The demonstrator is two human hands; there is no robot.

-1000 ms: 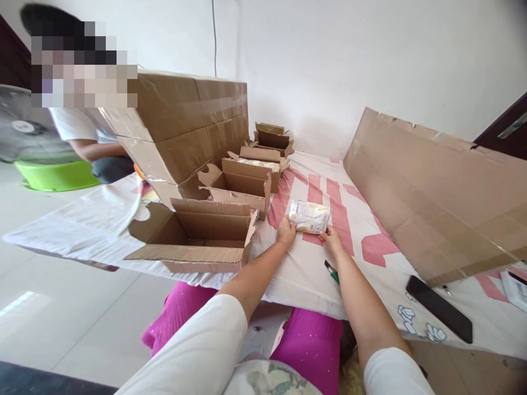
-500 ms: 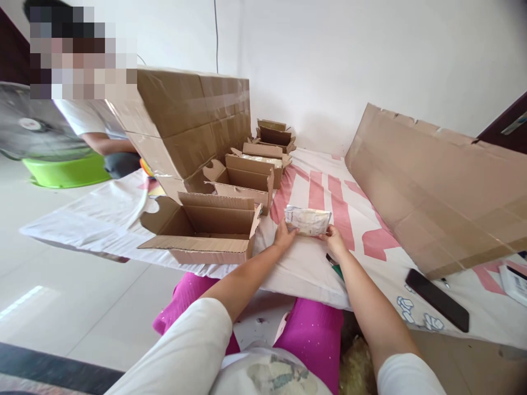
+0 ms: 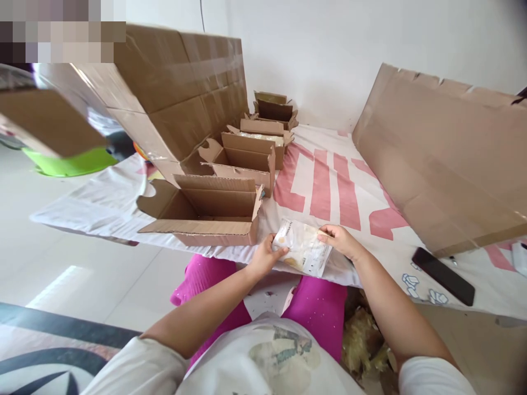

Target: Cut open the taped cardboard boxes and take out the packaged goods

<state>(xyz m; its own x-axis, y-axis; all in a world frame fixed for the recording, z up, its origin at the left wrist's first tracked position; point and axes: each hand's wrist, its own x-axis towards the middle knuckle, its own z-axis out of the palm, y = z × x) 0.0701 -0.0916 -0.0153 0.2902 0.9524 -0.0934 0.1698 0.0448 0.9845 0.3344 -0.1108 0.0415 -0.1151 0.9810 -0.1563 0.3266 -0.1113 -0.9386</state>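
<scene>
Between my two hands is a flat white plastic packet with printed text and yellowish patches. My left hand grips its left edge, thumb on top. At the upper right edge, my right hand pinches it with the thumb over the face. The packet is tilted above the near edge of the cloth-covered table. Just left of my left hand stands an open cardboard box, its flaps spread and its visible inside bare brown.
Several more open boxes run in a row toward the wall. A tall cardboard stack stands behind them. On the right are a leaning cardboard sheet and a phone. Far left, a blurred carton is near another person.
My hands have brought the packet nearer and turned its printed face up. My right hand has shifted to its upper edge. A carton has appeared at the far left. The view has tipped downward.
</scene>
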